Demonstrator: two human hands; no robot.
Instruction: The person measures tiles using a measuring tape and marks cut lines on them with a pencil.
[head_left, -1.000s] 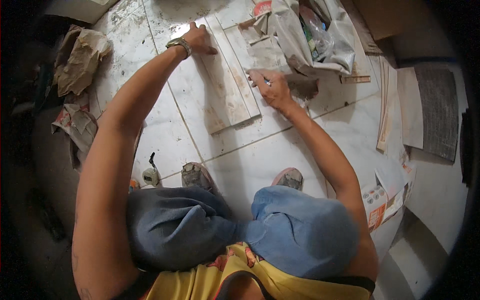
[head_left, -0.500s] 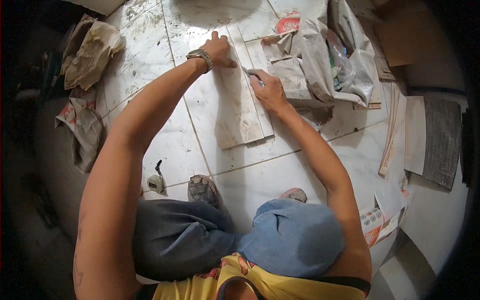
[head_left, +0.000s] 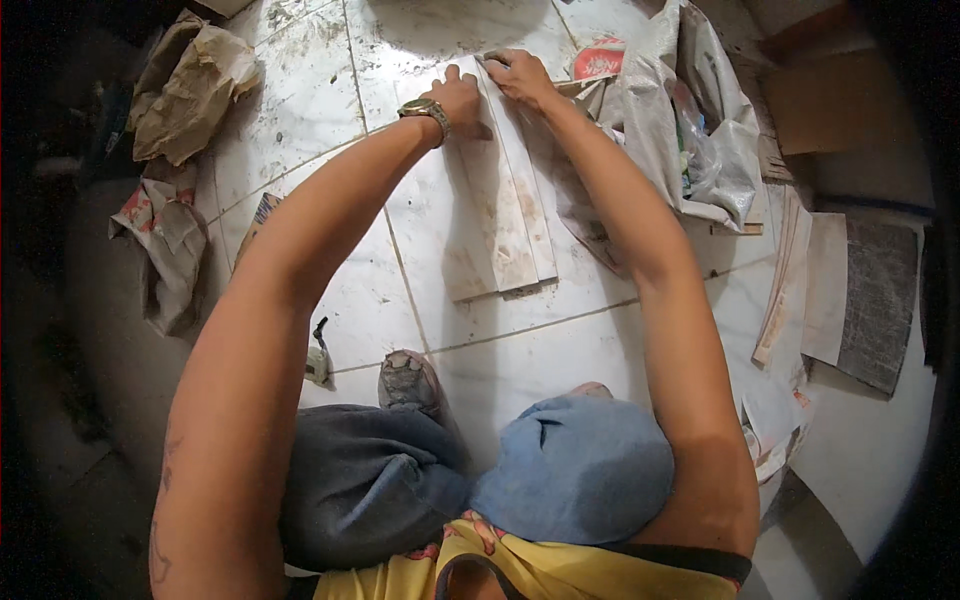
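Note:
A long pale plank (head_left: 478,215) lies on the tiled floor in front of me, with a narrower pale strip (head_left: 531,215) along its right side. My left hand (head_left: 458,103) presses on the plank near its far end, fingers spread and thumb out to the right. My right hand (head_left: 522,77) is closed round a slim grey tool (head_left: 494,63) at the far end of the strip. Its tip is close to the line between the two pieces. Most of the tool is hidden by my fingers, so its exact kind is unclear.
A whitish sack (head_left: 650,110) with plastic inside stands right of the boards. Crumpled brown paper (head_left: 195,95) and another sack (head_left: 165,250) lie left. A tape measure (head_left: 318,362) sits near my left foot. Board pieces (head_left: 790,280) and a dark panel (head_left: 875,300) lie far right.
My right hand has slid away from me along the strip, taking the grey tool to its far end. My left hand has shifted slightly right and stays on the plank.

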